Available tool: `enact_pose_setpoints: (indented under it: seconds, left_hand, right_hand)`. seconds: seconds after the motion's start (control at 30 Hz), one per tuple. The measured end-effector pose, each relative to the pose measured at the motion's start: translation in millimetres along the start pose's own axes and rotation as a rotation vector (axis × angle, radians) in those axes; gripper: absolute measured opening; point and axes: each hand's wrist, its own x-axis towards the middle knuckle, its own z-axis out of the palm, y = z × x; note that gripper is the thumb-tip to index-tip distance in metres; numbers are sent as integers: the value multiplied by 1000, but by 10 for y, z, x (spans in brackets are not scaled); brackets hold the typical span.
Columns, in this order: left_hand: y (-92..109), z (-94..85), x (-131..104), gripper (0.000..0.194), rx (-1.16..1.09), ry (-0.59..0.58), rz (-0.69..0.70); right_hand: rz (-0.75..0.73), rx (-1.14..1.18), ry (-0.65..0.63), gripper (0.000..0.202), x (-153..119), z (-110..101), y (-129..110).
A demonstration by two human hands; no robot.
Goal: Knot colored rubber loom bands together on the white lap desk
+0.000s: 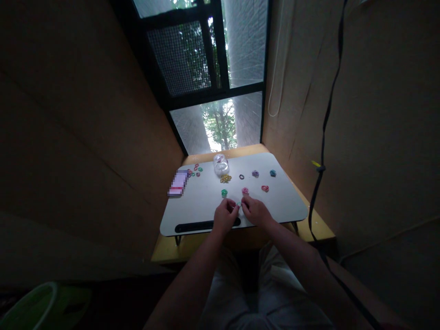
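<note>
My left hand (225,216) and my right hand (256,211) meet over the front part of a white lap table (195,208). Both are closed in a pinch, with a small pale green hair tie (239,204) between the fingertips; its exact shape is too small to make out. Just beyond the fingers lie a green bunch of hair ties (224,193) and a pink bunch (245,190). A red bunch (265,188) is further right. Behind these sit a yellow pile (226,178), a dark ring (241,177), a purple bunch (255,173) and a blue-green bunch (272,173).
A clear plastic jar (221,165) stands at the back. Mixed red and green ties (196,170) lie near a phone (178,183) on the left. A black slot (194,226) runs along the front edge. A dark cord (325,123) hangs at the right, before the wall.
</note>
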Motion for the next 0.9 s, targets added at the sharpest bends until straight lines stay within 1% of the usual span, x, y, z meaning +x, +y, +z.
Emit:
enact_pose_setpoints:
  seconds: [0.1, 0.23, 0.3, 0.4, 0.5, 0.6, 0.77, 0.9]
  left_hand:
    - [2, 3, -13, 18, -36, 8, 0]
    - [-17, 16, -7, 19, -144, 37, 1]
    - [-48, 1, 45, 20, -226, 65, -17]
    - [-119, -82, 209, 23, -308, 121, -56]
    - [-202, -198, 414, 22, -249, 165, -48]
    - [-263, -259, 546, 21, -139, 150, -57]
    - [-256, -220, 565, 20, 53, 137, -47]
    - [-205, -213, 576, 20, 114, 149, -86]
  right_hand:
    - [-4, -3, -6, 11, -1, -7, -7]
    - [0, -6, -7, 13, 5, -13, -1]
    - [0, -11, -8, 13, 12, -15, 2]
    - [-8, -25, -10, 13, 27, -17, 2]
    - [-11, -42, -19, 12, 38, -17, -3]
    - [-8, -55, -19, 13, 46, -24, -14]
    - [11, -62, -35, 13, 68, -40, -41]
    - [15, -49, -35, 13, 85, -36, -46]
